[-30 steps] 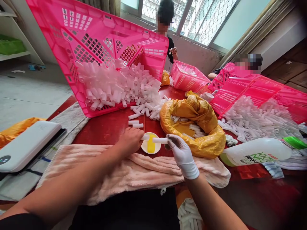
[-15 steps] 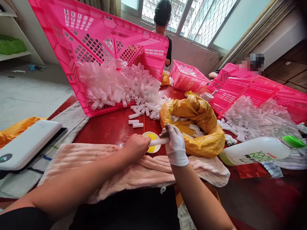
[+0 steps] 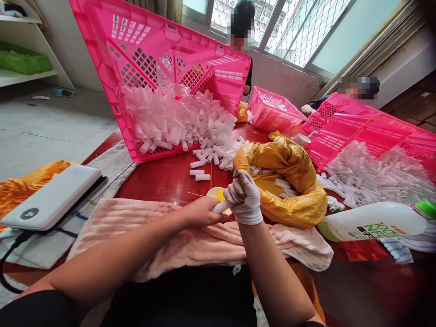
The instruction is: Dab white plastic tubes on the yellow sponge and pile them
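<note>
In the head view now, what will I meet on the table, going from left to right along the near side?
White power bank → bare left hand → gloved right hand → rolled-down yellow sack → white bottle with green cap.

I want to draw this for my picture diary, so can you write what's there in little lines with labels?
Left hand: bare, fingers against a white tube
Right hand: gloved, closed around that tube
Behind the hands: small dish with something yellow, partly hidden
Left side: tilted pink crate, tubes spilling out
Right side: orange sack with tubes inside; green-capped bottle lying down
Below: pink cloth
Beyond: two people, faces blurred
</note>
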A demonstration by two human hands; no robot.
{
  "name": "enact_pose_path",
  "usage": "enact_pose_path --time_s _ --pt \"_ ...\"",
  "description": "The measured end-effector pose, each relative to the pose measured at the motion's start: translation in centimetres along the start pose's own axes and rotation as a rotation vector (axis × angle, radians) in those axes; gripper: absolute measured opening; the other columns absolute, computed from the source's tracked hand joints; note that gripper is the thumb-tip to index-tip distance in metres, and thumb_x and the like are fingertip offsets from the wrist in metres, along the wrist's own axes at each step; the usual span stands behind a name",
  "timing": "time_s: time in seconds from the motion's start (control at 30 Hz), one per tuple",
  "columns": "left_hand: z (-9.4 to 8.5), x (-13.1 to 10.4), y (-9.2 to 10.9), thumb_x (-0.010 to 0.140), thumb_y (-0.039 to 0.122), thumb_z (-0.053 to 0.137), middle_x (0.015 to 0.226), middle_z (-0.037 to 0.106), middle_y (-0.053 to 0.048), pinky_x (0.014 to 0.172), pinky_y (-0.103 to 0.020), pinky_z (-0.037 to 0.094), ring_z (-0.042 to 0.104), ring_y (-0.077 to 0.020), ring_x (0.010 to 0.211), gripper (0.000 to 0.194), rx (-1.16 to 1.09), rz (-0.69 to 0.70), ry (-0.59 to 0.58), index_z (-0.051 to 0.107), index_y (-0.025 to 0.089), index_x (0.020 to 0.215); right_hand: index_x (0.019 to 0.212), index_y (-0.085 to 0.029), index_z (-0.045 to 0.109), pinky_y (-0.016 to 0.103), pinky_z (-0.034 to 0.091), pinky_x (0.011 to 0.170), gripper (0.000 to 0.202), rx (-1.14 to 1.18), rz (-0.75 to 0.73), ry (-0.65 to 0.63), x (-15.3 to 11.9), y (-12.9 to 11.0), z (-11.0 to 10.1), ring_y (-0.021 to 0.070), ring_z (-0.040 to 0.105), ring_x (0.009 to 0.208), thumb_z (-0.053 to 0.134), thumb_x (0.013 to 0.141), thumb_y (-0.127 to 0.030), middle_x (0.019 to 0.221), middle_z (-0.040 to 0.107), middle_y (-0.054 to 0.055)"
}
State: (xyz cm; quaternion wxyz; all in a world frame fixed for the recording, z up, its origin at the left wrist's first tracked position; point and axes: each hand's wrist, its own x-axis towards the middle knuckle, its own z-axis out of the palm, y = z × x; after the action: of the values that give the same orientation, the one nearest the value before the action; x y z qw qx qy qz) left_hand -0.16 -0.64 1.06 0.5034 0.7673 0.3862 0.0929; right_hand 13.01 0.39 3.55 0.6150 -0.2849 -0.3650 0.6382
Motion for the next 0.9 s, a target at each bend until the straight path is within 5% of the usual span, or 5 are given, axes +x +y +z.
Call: enact_pose_path --time_s 0.23,0.4,0.53,0.77,0.9 --pt "-1.9 -0.8 0.1 0.088 0.029 0.048 0.089 0.066 -0.003 0.072 -0.024 0.046 0.058 -0.0136 0.078 0.021 0.331 0.139 0.233 0.062 0.017 0.098 0.086 -0.027 0.062 0.021 0.027 0.035 0.016 -0.357 -0.280 0.460 -9.4 -5.7 -1.8 0.0069 0.032 0.036 0.071 0.075 -0.035 0.044 0.037 -0.009" --pt "-5.9 1.2 -0.9 0.086 0.017 0.044 0.111 0.063 -0.015 0.085 -0.041 0.048 0.056 -0.0284 0.104 0.027 0.826 -0.107 0.384 0.065 0.015 0.103 0.091 -0.038 0.064 0.034 0.041 0.043 0.027 -0.763 -0.294 0.846 -20.4 -6.0 -13.9 0.0163 0.052 0.046 0.073 0.067 -0.044 0.059 0.057 -0.001" --pt "-6.4 4.0 -1.5 0.086 0.013 0.039 0.114 0.061 -0.019 0.083 -0.043 0.049 0.054 -0.0326 0.109 0.030 0.984 -0.184 0.292 0.067 0.012 0.098 0.088 -0.040 0.069 0.036 0.047 0.058 0.016 -1.219 -0.395 0.703 -23.7 -4.3 -21.0 0.0184 0.061 0.058 0.071 0.074 -0.033 0.072 0.068 0.001" --pt "-5.6 4.6 -1.6 0.084 0.014 0.039 0.097 0.067 -0.018 0.070 -0.036 0.050 0.064 -0.0292 0.090 0.027 1.015 -0.193 0.166 0.063 0.010 0.097 0.096 -0.021 0.067 0.042 0.045 0.096 0.019 -1.548 -0.457 0.495 -9.1 -9.5 -16.0 0.0255 0.060 0.105 0.052 0.087 -0.029 0.106 0.067 0.011" --pt "-5.6 2.6 -0.9 0.082 0.026 0.043 0.086 0.068 -0.013 0.065 -0.031 0.048 0.066 -0.0258 0.081 0.024 0.987 -0.261 0.229 0.059 0.014 0.095 0.067 -0.010 0.068 0.039 0.044 0.092 0.013 -1.836 0.114 0.337 0.6 -10.6 -16.6 0.0258 0.064 0.095 0.059 0.075 -0.014 0.086 0.068 0.016"
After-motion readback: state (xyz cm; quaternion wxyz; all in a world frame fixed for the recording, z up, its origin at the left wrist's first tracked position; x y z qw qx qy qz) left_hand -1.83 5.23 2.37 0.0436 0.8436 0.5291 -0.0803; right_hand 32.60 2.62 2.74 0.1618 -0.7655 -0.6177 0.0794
